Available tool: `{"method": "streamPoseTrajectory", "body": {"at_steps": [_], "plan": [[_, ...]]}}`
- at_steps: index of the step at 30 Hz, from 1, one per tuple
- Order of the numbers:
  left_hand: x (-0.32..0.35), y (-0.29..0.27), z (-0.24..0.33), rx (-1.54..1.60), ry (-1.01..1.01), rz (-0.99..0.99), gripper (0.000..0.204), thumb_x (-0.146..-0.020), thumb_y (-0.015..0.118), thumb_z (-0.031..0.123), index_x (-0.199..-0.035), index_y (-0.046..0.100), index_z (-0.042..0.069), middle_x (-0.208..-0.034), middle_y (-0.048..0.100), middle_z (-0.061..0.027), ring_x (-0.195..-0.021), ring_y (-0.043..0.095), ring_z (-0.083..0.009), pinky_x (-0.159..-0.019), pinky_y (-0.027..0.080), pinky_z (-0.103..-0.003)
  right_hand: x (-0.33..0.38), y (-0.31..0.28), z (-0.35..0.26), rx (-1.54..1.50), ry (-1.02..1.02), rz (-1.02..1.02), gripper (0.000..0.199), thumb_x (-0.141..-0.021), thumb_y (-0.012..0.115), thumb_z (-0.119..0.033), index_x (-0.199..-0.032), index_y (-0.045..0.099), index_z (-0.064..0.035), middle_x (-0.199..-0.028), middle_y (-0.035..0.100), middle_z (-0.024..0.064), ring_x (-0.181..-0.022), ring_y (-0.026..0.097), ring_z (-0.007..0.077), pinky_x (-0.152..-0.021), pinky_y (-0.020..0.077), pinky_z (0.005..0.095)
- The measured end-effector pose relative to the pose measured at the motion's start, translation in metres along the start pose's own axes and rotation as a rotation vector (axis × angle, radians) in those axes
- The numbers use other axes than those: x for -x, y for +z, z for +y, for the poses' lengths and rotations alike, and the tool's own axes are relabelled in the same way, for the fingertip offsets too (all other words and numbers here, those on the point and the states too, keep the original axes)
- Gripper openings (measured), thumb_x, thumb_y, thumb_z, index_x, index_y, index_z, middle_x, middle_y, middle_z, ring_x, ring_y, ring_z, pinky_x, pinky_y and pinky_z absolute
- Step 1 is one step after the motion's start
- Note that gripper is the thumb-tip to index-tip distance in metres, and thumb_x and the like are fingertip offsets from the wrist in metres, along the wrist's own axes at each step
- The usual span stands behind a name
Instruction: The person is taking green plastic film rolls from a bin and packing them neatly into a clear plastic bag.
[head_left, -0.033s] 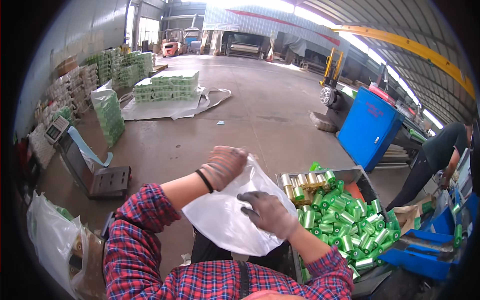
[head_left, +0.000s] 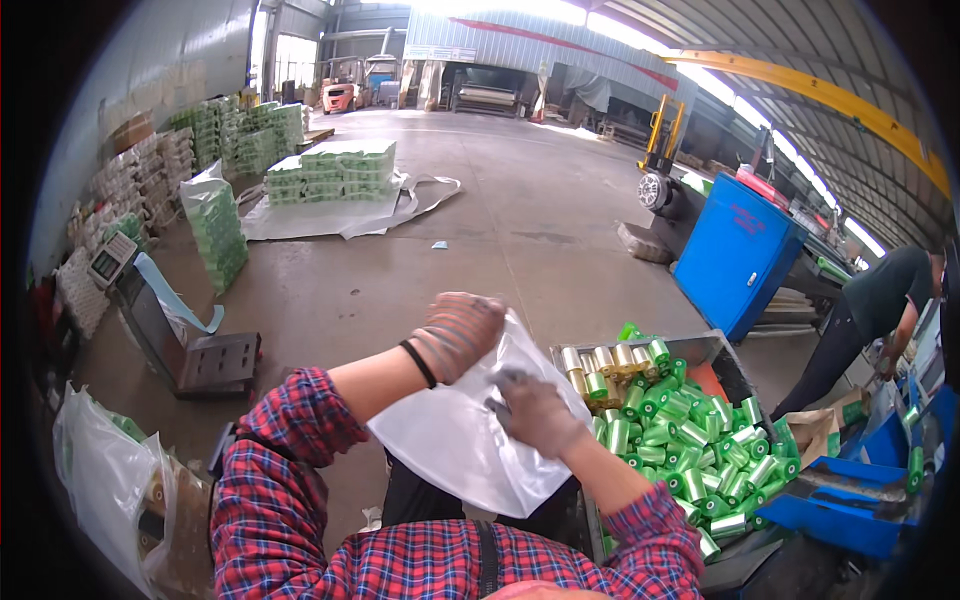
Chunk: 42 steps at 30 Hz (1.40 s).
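A whitish translucent plastic bag (head_left: 450, 450) hangs in front of my lap, its upper corner pulled up. My left hand (head_left: 460, 335), in a striped work glove, is closed round that corner; its fingertips are partly hidden. Over the bag's right part is my right hand (head_left: 540, 410), in a grey-palmed glove. Its thumb and fingers are bent but apart, slightly blurred, with nothing visible between them. Close by on the right stands a dark crate (head_left: 738, 365) heaped with shiny green-wrapped rolls (head_left: 690, 435). Several gold rolls (head_left: 603, 360) lie at its far left corner.
A platform scale (head_left: 215, 360) stands on the floor at left, near a filled plastic bag (head_left: 110, 470). Farther off are stacked green packs (head_left: 345, 170) on a white sheet. At right are a blue cabinet (head_left: 738, 255), blue trays (head_left: 840, 510) and another person bending (head_left: 885, 300).
My right hand has shifted slightly right and up over the bag, its fingers drawn in a little. The left hand has moved slightly right, still holding the bag's corner.
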<state>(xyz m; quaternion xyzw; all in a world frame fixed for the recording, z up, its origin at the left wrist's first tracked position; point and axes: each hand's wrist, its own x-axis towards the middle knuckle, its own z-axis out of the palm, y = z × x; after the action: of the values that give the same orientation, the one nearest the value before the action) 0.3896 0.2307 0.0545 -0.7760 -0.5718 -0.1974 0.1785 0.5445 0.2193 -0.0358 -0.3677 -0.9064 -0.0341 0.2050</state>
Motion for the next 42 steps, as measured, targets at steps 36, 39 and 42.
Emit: {"method": "streamPoseTrajectory", "body": {"at_steps": [36,39,42], "plan": [[0.080,0.142,0.069,0.547,0.255,-0.881,0.043,-0.083,0.047,0.021,-0.123,0.043,0.004,-0.127,0.044,-0.0165,-0.118,0.043,-0.0265,-0.097,0.033,-0.035,0.033,0.148,0.100,-0.793,0.715,-0.341,0.038,-0.071,0.058,-0.031,-0.103,0.060,-0.0107,-0.096,0.063,0.0058,-0.081,0.059,0.0232,-0.069,0.0457,0.0382],[0.091,0.194,-0.003,0.635,0.059,-0.773,0.042,-0.084,0.046,0.020,-0.122,0.044,0.004,-0.127,0.044,-0.0158,-0.118,0.043,-0.0257,-0.096,0.033,-0.035,0.023,0.154,0.104,-0.764,0.686,-0.410,0.038,-0.071,0.059,-0.031,-0.103,0.060,-0.0107,-0.096,0.063,0.0062,-0.081,0.059,0.0231,-0.070,0.0457,0.0379],[0.107,0.280,-0.082,0.357,-0.228,-0.882,0.040,-0.084,0.045,0.019,-0.122,0.044,0.005,-0.126,0.045,-0.0151,-0.118,0.043,-0.0249,-0.096,0.033,-0.034,0.009,0.177,0.122,-0.688,0.735,-0.421,0.038,-0.070,0.059,-0.031,-0.103,0.060,-0.0106,-0.096,0.063,0.0065,-0.082,0.059,0.0231,-0.071,0.0456,0.0377]]}}
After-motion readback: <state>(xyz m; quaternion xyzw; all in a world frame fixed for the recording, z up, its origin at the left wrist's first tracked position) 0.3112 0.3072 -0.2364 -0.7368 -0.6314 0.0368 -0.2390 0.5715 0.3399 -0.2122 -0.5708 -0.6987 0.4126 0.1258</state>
